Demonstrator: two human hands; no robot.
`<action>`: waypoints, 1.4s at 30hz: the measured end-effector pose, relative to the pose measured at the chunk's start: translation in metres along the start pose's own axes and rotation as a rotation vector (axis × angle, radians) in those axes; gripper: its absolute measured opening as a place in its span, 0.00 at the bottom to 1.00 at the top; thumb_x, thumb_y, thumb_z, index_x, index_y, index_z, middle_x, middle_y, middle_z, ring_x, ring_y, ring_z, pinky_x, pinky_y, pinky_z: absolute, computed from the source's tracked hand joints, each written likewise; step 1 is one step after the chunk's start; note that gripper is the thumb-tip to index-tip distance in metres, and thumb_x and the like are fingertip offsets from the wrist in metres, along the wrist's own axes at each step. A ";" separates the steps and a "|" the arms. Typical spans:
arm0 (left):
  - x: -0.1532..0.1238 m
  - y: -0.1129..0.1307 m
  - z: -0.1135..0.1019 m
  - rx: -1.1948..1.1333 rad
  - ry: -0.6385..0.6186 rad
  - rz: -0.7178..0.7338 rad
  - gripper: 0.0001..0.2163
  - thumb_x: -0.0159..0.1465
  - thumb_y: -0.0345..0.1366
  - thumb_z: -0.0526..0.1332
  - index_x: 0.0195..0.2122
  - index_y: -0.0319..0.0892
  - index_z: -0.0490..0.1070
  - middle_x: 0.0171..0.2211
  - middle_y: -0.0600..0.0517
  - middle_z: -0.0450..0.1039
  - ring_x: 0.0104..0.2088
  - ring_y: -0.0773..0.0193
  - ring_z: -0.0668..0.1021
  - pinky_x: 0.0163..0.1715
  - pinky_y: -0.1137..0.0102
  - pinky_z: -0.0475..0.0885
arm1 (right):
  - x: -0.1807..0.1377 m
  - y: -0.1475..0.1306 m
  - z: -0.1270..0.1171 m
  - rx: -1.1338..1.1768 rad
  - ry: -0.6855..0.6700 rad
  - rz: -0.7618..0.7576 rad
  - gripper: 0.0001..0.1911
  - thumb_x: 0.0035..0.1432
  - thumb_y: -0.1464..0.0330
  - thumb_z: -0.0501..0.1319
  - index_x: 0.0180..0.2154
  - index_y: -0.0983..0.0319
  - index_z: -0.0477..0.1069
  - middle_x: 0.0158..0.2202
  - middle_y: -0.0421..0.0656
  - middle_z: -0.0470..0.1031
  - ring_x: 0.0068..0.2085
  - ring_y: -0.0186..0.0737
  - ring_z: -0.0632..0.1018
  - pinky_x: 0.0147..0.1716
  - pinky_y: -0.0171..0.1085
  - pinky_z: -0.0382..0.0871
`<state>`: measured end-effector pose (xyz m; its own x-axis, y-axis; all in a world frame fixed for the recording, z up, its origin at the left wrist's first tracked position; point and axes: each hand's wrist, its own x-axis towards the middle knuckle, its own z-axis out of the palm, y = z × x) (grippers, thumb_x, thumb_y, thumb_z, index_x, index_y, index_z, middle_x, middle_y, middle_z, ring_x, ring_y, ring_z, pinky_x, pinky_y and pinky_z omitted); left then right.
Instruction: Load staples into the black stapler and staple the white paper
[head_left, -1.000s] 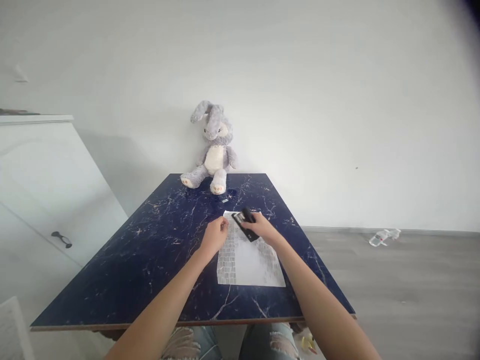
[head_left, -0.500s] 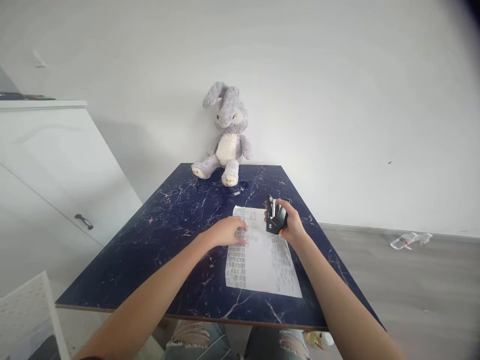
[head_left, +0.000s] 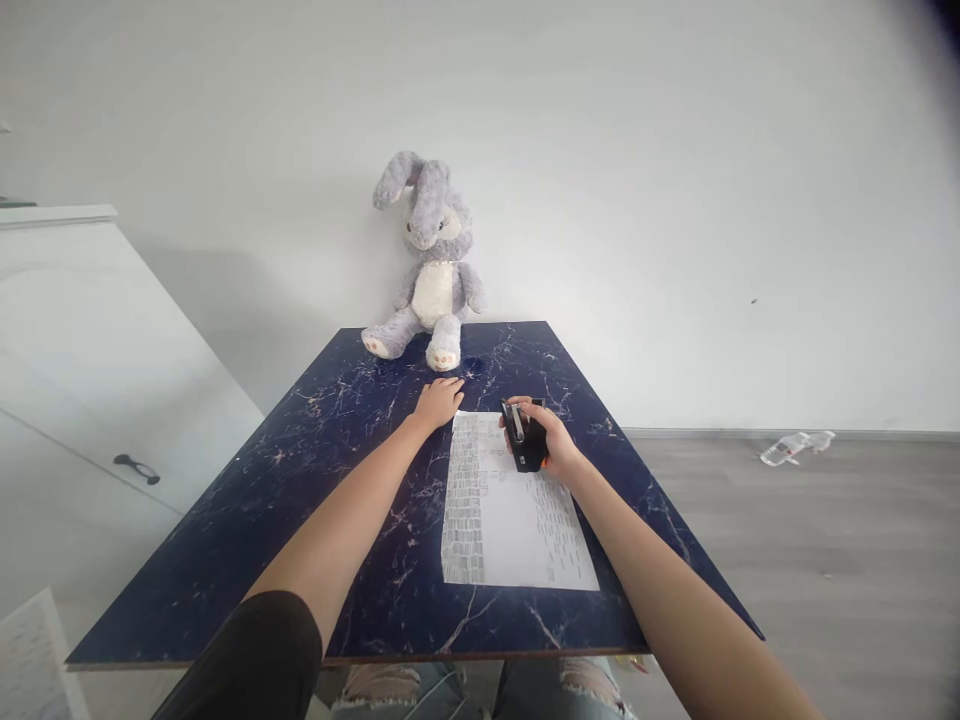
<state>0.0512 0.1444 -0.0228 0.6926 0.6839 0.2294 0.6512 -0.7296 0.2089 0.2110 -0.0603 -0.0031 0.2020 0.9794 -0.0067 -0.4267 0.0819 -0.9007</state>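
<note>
My right hand (head_left: 549, 432) is wrapped around a black stapler (head_left: 531, 448) with a metal channel showing on top and a bit of orange near the palm. It holds the stapler over the upper right of a printed sheet of paper (head_left: 510, 540). My left hand (head_left: 439, 402) lies on the table just beyond the sheet's top left corner, its fingers stretched out, palm down. The fingertips cover the place where a small pale strip lay, so the strip is hidden.
The dark blue marbled table (head_left: 300, 520) stands against a white wall. A grey plush rabbit (head_left: 435, 290) sits at its far edge. At left is a white cabinet (head_left: 90, 360). A clear plastic item (head_left: 795, 447) lies on the floor at right.
My left hand has left the paper and moved forward to the small pale strip, now covered. My right hand still grips the stapler, tilted slightly differently. The view has shifted a little right.
</note>
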 end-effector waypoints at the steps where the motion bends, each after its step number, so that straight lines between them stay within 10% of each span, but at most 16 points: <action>1: -0.004 -0.001 0.000 0.006 0.004 -0.007 0.18 0.74 0.36 0.53 0.63 0.42 0.70 0.64 0.42 0.68 0.64 0.49 0.67 0.62 0.55 0.62 | -0.001 -0.002 0.002 -0.030 0.002 0.001 0.20 0.58 0.55 0.65 0.47 0.59 0.71 0.35 0.44 0.81 0.27 0.41 0.77 0.26 0.37 0.73; 12: -0.093 -0.038 -0.034 0.135 0.112 -0.225 0.21 0.72 0.40 0.56 0.62 0.34 0.67 0.62 0.34 0.65 0.62 0.42 0.68 0.60 0.52 0.66 | -0.020 -0.020 0.024 -0.982 -0.190 0.018 0.08 0.50 0.64 0.66 0.27 0.61 0.69 0.26 0.38 0.71 0.27 0.35 0.70 0.26 0.34 0.59; 16: -0.119 0.001 -0.036 -0.131 0.090 0.179 0.20 0.76 0.37 0.46 0.65 0.43 0.66 0.65 0.43 0.65 0.65 0.53 0.67 0.66 0.57 0.62 | -0.020 -0.010 0.033 -1.205 -0.174 -0.135 0.10 0.49 0.65 0.65 0.24 0.61 0.66 0.27 0.38 0.70 0.29 0.36 0.68 0.28 0.36 0.57; 19: -0.130 0.019 -0.039 -0.256 -0.160 0.445 0.25 0.75 0.46 0.51 0.72 0.51 0.56 0.71 0.49 0.59 0.69 0.54 0.63 0.69 0.57 0.58 | -0.019 -0.007 0.032 -1.237 -0.105 -0.161 0.12 0.53 0.63 0.63 0.24 0.60 0.64 0.25 0.38 0.68 0.28 0.36 0.68 0.27 0.36 0.56; 24: -0.137 -0.004 -0.052 -0.216 -0.271 0.402 0.33 0.68 0.56 0.60 0.72 0.53 0.56 0.72 0.49 0.57 0.70 0.47 0.62 0.68 0.53 0.55 | -0.012 -0.019 0.026 -1.278 0.061 -0.114 0.18 0.60 0.58 0.60 0.23 0.59 0.59 0.21 0.36 0.64 0.25 0.35 0.67 0.24 0.35 0.55; 32: -0.130 -0.023 -0.053 -0.259 -0.215 0.334 0.42 0.58 0.59 0.69 0.68 0.47 0.59 0.64 0.42 0.66 0.64 0.42 0.68 0.62 0.52 0.62 | 0.012 -0.013 0.062 -1.444 -0.369 -0.245 0.08 0.58 0.67 0.64 0.29 0.61 0.68 0.30 0.42 0.74 0.31 0.38 0.72 0.31 0.36 0.60; 42: -0.122 -0.028 -0.042 -0.366 -0.265 0.428 0.38 0.63 0.57 0.65 0.71 0.48 0.56 0.72 0.44 0.56 0.71 0.47 0.60 0.72 0.52 0.49 | 0.018 -0.006 0.039 -1.121 -0.399 -0.232 0.16 0.61 0.56 0.67 0.46 0.57 0.78 0.43 0.43 0.81 0.44 0.45 0.79 0.46 0.40 0.69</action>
<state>-0.0643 0.0809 -0.0167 0.9528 0.2742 0.1306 0.1829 -0.8613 0.4740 0.1829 -0.0359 0.0190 -0.1975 0.9669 0.1616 0.6240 0.2511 -0.7399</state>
